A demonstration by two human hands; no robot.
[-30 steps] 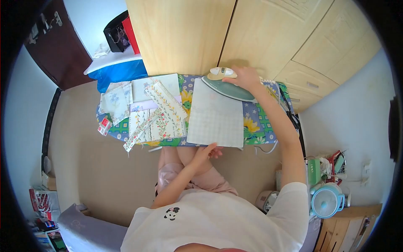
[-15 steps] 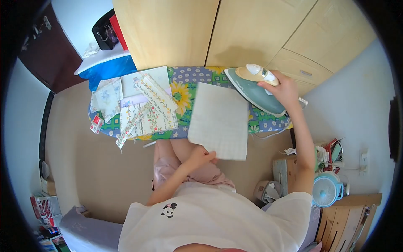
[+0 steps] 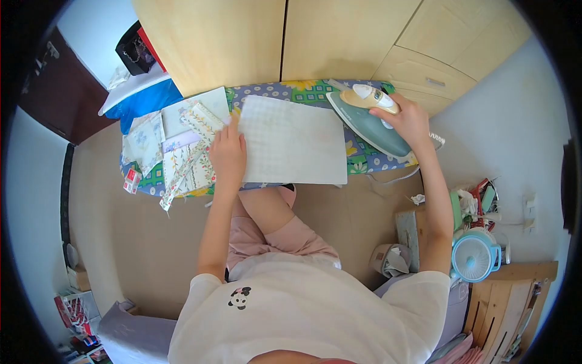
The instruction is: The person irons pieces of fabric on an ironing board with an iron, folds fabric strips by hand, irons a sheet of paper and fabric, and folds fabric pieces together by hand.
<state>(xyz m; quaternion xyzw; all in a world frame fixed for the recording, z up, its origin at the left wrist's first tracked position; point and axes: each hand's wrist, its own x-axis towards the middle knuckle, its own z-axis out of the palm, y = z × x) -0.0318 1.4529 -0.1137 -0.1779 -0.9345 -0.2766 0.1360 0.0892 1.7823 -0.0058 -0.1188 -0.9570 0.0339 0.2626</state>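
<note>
My right hand (image 3: 407, 123) is wrapped round the handle of a green-and-cream steam iron (image 3: 371, 124) at the right of the patterned ironing board (image 3: 267, 89). The iron's tip points to the upper left, close by the right edge of a white sheet (image 3: 296, 141) with a faint grid. This sheet lies across the middle of the board, its near edge at the board's front. Beside its left edge, my left hand (image 3: 228, 156) has its fingers stretched out, partly over printed fabric strips (image 3: 201, 120). Whether its fingertips touch the sheet I cannot tell.
A blue floral cloth piece (image 3: 144, 142) and a small red-and-white box (image 3: 132, 181) lie at the board's left end. Wooden cabinet doors (image 3: 212, 42) stand behind. The iron's cord (image 3: 388, 180) hangs at right, above a bin (image 3: 391, 259) and blue fan (image 3: 474, 258).
The white sheet has turned sideways and now lies on the board. My left hand has let go of its near edge and moved up and left. The iron stays in my right hand.
</note>
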